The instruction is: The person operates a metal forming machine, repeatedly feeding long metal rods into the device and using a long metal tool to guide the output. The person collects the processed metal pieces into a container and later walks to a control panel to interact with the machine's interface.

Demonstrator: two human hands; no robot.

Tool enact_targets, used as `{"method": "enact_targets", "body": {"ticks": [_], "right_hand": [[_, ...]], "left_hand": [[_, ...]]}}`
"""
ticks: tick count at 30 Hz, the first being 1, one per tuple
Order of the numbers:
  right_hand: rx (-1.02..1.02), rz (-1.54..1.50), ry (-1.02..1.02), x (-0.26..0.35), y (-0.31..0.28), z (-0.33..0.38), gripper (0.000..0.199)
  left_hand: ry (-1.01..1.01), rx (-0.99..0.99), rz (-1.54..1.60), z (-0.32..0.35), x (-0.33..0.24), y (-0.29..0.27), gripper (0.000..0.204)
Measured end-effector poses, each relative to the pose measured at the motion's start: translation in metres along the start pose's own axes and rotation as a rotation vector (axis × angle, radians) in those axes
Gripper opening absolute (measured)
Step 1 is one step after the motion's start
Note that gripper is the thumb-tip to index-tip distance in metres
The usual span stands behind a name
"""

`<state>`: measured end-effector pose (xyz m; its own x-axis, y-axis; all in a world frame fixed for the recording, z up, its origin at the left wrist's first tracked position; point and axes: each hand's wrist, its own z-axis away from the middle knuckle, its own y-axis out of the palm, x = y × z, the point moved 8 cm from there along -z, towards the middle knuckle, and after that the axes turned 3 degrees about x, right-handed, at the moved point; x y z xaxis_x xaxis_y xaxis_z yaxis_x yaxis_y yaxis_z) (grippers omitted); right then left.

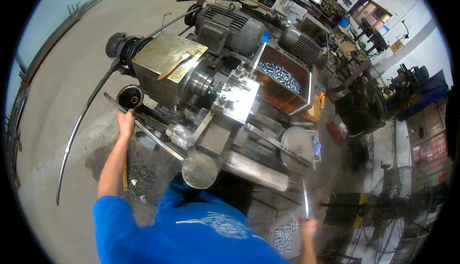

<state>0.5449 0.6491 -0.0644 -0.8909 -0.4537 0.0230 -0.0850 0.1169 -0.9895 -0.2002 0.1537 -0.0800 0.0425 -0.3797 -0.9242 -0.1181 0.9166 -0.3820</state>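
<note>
My left hand [125, 123] is closed round a metal lever [160, 142] on the left of a lathe-like machine [237, 96]. Just beyond that hand is a round, dark metal cup [130, 97]. At the lower right, my right hand [308, 226] grips a shiny metal handle [305, 198] that rises toward a round grey disc [296, 148]. Between my arms, close to my body, are a smaller round plate [200, 169] and a pale cylinder [256, 170]. The fingers of my right hand are partly blurred.
Small metal pieces fill part of a metal box [275, 103] behind the machine. More pieces [286, 237] lie in a container beside my right hand. Two motors [230, 27] stand at the back. A long rod [72, 139] sticks out left; a fan [393, 206] stands right.
</note>
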Motion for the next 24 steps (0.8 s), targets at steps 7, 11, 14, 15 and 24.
{"method": "enact_targets", "body": {"ticks": [7,11,14,15,24], "right_hand": [[-0.212,0.340,0.416,-0.043,0.011,-0.143,0.063],[-0.338,0.089,0.199,0.056,-0.001,-0.112,0.071],[-0.295,-0.270,0.093,0.103,0.015,-0.075,0.070],[-0.193,-0.366,0.104,0.100,0.040,-0.058,0.068],[0.255,-0.693,0.125,0.178,0.089,0.023,0.038]], "left_hand": [[0.115,0.058,0.130,0.023,-0.020,0.016,0.033],[-0.210,0.170,0.537,0.015,0.050,0.003,0.036],[0.430,0.205,-0.169,0.008,0.115,0.003,0.037],[0.361,0.393,-0.556,0.013,0.100,0.034,0.035],[0.417,0.693,-1.372,0.034,0.094,0.079,0.039]]}}
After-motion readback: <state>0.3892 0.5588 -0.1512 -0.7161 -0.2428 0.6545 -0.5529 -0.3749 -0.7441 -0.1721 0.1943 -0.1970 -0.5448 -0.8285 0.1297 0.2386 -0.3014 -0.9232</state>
